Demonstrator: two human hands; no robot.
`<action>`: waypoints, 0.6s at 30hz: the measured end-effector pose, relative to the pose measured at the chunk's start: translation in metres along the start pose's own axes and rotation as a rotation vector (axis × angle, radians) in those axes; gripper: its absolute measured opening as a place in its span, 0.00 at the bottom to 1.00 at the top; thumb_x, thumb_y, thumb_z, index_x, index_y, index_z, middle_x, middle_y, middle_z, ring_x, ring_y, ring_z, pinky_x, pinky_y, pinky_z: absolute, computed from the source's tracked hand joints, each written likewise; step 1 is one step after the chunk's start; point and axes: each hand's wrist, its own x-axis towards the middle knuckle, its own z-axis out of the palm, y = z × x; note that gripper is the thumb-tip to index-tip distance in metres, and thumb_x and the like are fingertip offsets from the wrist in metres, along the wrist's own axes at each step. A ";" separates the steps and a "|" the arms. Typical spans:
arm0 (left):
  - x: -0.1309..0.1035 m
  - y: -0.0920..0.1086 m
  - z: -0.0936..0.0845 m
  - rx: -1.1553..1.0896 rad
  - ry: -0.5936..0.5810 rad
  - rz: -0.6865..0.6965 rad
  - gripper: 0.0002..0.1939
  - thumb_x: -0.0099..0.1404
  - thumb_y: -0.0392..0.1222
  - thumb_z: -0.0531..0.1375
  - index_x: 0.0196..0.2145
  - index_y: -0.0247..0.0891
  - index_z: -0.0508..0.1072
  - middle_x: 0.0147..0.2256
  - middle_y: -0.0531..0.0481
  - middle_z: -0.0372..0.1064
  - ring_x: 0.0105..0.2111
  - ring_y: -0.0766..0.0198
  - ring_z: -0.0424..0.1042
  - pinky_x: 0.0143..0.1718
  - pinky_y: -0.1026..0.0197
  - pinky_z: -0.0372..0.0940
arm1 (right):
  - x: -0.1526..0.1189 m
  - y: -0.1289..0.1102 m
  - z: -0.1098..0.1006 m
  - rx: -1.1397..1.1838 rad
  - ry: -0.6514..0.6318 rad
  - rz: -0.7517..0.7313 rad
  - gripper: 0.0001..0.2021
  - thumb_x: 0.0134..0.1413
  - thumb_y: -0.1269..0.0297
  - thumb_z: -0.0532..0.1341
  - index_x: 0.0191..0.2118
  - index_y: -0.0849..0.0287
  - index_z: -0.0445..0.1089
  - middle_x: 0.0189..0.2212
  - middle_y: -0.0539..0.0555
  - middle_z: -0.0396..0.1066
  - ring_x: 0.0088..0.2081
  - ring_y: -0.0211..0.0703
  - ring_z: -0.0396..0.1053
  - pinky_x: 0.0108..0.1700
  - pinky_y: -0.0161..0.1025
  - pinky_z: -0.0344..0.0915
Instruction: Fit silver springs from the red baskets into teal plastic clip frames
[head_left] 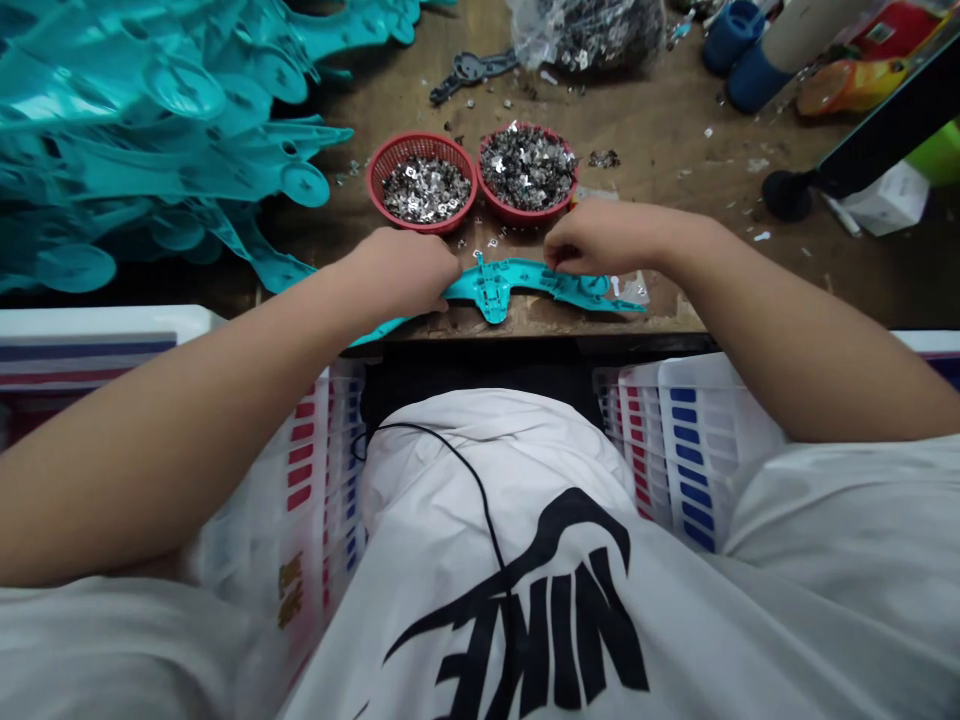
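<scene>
A teal plastic part (pixel 493 290) with a stubby middle and two long arms lies along the table's front edge. My left hand (pixel 409 268) is closed over its left arm, and the fingertips are partly hidden. On the part's right arm rests my right hand (pixel 574 240), fingers pinched together; whatever sits between them is too small to make out. Just behind the part stand two red baskets, the left basket (pixel 379 165) and the right basket (pixel 571 190), both filled with small metal clips (pixel 429 190). A few loose clips lie between the baskets and the part.
Many teal parts (pixel 150 140) are heaped at the left. Farther back lie a dark grey tool-like piece (pixel 480 68) and a clear bag of metal bits (pixel 592 35). A black stand (pixel 795 192) and a white box (pixel 892 198) are at right. Plastic baskets (pixel 682 440) flank my lap.
</scene>
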 end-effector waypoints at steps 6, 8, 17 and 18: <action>0.005 -0.020 -0.005 -0.249 0.343 0.055 0.29 0.87 0.52 0.50 0.69 0.39 0.83 0.70 0.36 0.77 0.70 0.41 0.72 0.76 0.39 0.67 | 0.002 0.005 0.000 -0.016 -0.050 0.010 0.08 0.62 0.62 0.75 0.45 0.46 0.92 0.38 0.52 0.86 0.44 0.55 0.79 0.47 0.49 0.67; 0.014 -0.031 0.001 -0.345 0.419 0.037 0.32 0.87 0.55 0.48 0.74 0.40 0.78 0.76 0.40 0.71 0.76 0.43 0.64 0.83 0.38 0.56 | 0.002 0.007 0.000 0.005 -0.047 0.006 0.07 0.62 0.61 0.76 0.44 0.46 0.92 0.37 0.52 0.86 0.44 0.54 0.79 0.47 0.48 0.67; 0.032 -0.039 0.016 -0.456 0.259 -0.205 0.36 0.88 0.60 0.45 0.72 0.37 0.80 0.71 0.45 0.80 0.66 0.47 0.69 0.74 0.38 0.64 | 0.000 0.006 -0.002 0.020 -0.034 -0.003 0.08 0.63 0.52 0.76 0.44 0.45 0.92 0.37 0.51 0.86 0.42 0.53 0.78 0.47 0.48 0.66; 0.030 -0.037 0.013 -0.443 0.262 -0.221 0.34 0.88 0.57 0.46 0.73 0.38 0.80 0.72 0.46 0.79 0.65 0.48 0.70 0.74 0.39 0.65 | 0.001 0.006 -0.002 0.020 -0.031 -0.005 0.08 0.63 0.52 0.76 0.43 0.45 0.92 0.37 0.51 0.86 0.41 0.53 0.78 0.46 0.48 0.66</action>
